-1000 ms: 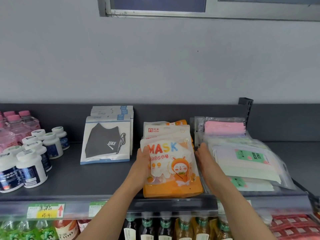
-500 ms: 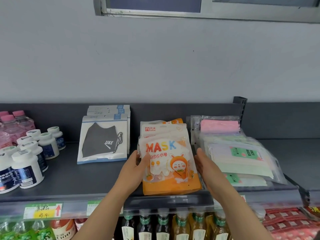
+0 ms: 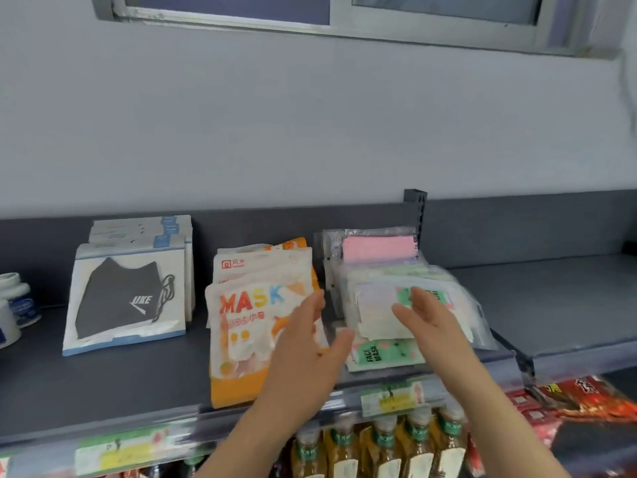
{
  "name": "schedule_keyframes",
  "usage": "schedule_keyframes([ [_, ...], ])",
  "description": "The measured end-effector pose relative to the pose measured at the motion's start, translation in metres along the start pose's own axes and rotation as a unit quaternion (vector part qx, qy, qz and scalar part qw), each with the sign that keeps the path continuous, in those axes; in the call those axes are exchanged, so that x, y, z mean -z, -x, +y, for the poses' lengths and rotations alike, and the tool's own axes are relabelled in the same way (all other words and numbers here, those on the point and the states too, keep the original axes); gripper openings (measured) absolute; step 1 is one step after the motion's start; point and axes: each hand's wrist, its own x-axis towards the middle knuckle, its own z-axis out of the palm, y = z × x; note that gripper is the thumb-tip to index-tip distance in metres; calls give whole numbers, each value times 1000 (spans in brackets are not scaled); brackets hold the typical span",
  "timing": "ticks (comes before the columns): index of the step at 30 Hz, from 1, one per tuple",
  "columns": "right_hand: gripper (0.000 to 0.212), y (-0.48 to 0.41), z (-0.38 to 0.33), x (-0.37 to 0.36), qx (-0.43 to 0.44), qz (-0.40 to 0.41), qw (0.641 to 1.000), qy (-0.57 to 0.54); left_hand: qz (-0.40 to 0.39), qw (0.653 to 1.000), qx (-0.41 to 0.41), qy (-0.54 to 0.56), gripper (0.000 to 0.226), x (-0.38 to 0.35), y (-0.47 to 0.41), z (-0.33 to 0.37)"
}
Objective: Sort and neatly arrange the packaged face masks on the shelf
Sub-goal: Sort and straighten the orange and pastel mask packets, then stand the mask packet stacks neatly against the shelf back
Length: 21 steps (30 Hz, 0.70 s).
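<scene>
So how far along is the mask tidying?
Done: black mask packs sit squared, orange MASK packs look roughly lined up. In hand: nothing gripped; the left hand and right hand, both open, reach toward the clear pastel packs. Left: that pile lies splayed.

The lone head view faces the shelf (image 3: pixel 103 384) closely, angled slightly down, edges seemingly motion-blurred.

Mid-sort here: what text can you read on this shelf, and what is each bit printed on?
"MASK": front orange-and-white pack.
"风米": white pack behind it.
"UKE": black mask pack on the left.
"FACE MASK": green pack under the right pile.
Too blurred to read: shelf price tags, bottle labels below, the small line under "MASK".
</scene>
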Motion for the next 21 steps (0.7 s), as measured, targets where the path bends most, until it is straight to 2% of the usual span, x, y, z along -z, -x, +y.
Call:
schedule_keyframes([
  [3,69,-26,11,45,-8,7,998,60,-74,994,77,-9,76,-41,-18,11],
  [5,64,-43,17,72,-5,-7,996,84,-82,991,106,9,71,-65,-33,12],
  [7,58,-62,29,92,12,-33,991,128,-71,990,123,2,75,-85,-48,8],
  [10,92,-91,52,103,39,-124,953,274,-40,985,149,-73,88,-105,-62,6],
  [12,99,-107,66,98,89,-181,914,352,-12,976,163,-144,92,-115,-66,5],
  [15,93,-122,74,93,132,-227,895,360,1,948,204,-245,101,-126,-69,4],
  [21,93,-148,84,95,157,-228,889,366,20,927,263,-265,125,-130,-73,12],
])
